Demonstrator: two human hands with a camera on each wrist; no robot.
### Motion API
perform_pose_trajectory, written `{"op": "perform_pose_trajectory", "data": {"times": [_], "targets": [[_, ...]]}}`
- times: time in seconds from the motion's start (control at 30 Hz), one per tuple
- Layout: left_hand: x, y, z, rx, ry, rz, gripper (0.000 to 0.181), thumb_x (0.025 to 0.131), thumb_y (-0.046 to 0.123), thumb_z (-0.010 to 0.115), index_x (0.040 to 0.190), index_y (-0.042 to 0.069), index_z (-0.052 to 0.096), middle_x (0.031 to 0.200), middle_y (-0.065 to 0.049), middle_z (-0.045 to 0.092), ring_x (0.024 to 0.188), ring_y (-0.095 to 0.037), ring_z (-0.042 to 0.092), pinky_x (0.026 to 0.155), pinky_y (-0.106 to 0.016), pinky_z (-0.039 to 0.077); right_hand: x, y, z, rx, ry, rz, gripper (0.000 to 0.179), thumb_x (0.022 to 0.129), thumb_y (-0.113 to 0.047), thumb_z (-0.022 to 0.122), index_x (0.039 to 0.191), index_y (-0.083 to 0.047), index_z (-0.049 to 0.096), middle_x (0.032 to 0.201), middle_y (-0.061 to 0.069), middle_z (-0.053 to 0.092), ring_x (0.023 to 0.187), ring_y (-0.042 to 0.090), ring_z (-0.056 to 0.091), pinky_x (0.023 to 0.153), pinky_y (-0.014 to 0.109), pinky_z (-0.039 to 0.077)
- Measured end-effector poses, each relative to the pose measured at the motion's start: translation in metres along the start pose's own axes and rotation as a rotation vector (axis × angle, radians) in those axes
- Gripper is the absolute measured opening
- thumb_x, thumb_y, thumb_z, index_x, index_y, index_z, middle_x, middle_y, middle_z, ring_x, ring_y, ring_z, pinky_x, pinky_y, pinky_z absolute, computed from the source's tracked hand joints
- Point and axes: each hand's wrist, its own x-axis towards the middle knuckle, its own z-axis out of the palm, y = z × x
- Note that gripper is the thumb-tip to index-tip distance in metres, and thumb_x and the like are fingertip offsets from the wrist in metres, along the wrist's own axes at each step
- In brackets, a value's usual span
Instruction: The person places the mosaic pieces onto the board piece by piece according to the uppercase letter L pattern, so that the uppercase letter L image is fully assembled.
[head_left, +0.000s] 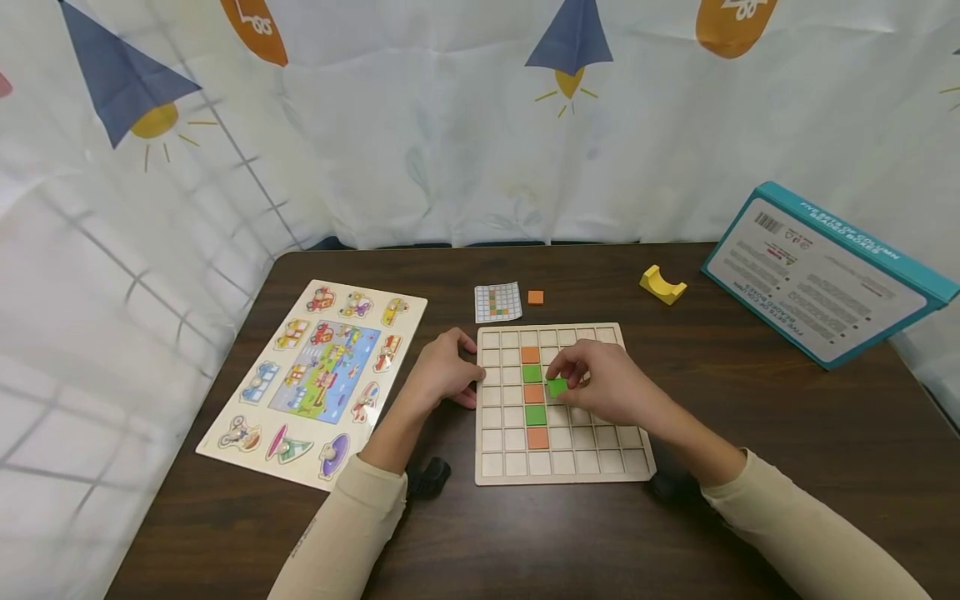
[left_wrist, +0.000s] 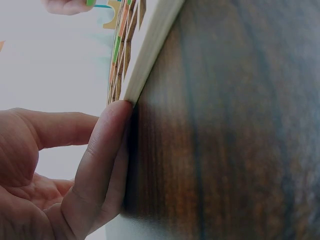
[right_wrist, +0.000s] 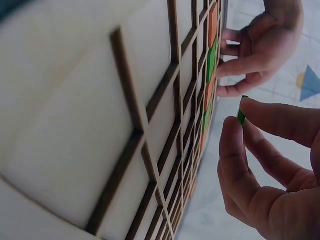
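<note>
My right hand (head_left: pixel 609 385) pinches a small green square tile (head_left: pixel 557 387) between thumb and fingertips, held above the wooden grid board (head_left: pixel 493 440). In the right wrist view the green tile (right_wrist: pixel 242 111) is seen edge-on, apart from the board's surface. One column of the board holds alternating orange and green tiles, with an orange tile (head_left: pixel 530 355) at its top and a green tile (head_left: pixel 536 414) lower down. Fingertips of my left hand (head_left: pixel 444 367) rest against the board's left edge; the left wrist view shows a finger (left_wrist: pixel 107 135) touching that pale side.
Behind the board lie a small printed pattern card (head_left: pixel 497 302) and a loose orange tile (head_left: pixel 536 297). A yellow curved block (head_left: pixel 662 286) and a teal box (head_left: pixel 817 275) are at the back right. On the left lies a picture puzzle board (head_left: pixel 405 312).
</note>
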Motion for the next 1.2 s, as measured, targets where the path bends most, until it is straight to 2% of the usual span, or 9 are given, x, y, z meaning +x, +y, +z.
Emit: {"op": "perform_pose_trajectory", "data": {"times": [0.17, 0.47, 0.73, 1.2], "targets": [[-0.001, -0.001, -0.001, 0.001, 0.001, -0.002, 0.037, 0.092, 0.003, 0.072, 0.125, 0.005, 0.056, 0.098, -0.023, 0.066, 0.052, -0.021, 0.071, 0.051, -0.036, 0.065, -0.007, -0.002, 0.004, -0.002, -0.007, -0.026, 0.02, 0.083, -0.006, 0.084, 0.1, -0.014, 0.077, 0.086, 0.001, 0.066, 0.08, 0.014, 0.059, 0.069, 0.028, 0.053], [-0.002, -0.001, -0.001, 0.001, -0.002, -0.004, 0.037, 0.091, 0.003, 0.073, 0.125, 0.005, 0.056, 0.097, -0.023, 0.066, 0.052, -0.021, 0.072, 0.051, -0.036, 0.065, -0.018, -0.007, 0.01, 0.002, -0.03, 0.012, 0.023, 0.08, -0.008, 0.088, 0.099, -0.015, 0.077, 0.083, -0.001, 0.064, 0.078, 0.015, 0.058, 0.068, 0.028, 0.053], [-0.002, -0.001, -0.001, 0.0, -0.002, 0.003, 0.037, 0.092, 0.003, 0.073, 0.125, 0.005, 0.055, 0.098, -0.023, 0.065, 0.052, -0.022, 0.072, 0.051, -0.036, 0.065, -0.023, -0.005, 0.015, 0.017, -0.052, -0.015, 0.022, 0.079, -0.003, 0.085, 0.096, -0.014, 0.076, 0.082, 0.0, 0.063, 0.076, 0.013, 0.057, 0.066, 0.026, 0.051], [-0.001, 0.001, -0.001, 0.01, -0.002, 0.0, 0.037, 0.092, 0.003, 0.072, 0.125, 0.005, 0.055, 0.098, -0.023, 0.066, 0.052, -0.021, 0.072, 0.051, -0.036, 0.065, -0.028, -0.008, 0.019, -0.007, -0.115, 0.072, 0.022, 0.077, -0.008, 0.09, 0.092, -0.014, 0.074, 0.079, -0.002, 0.064, 0.074, 0.014, 0.056, 0.066, 0.028, 0.052]]}}
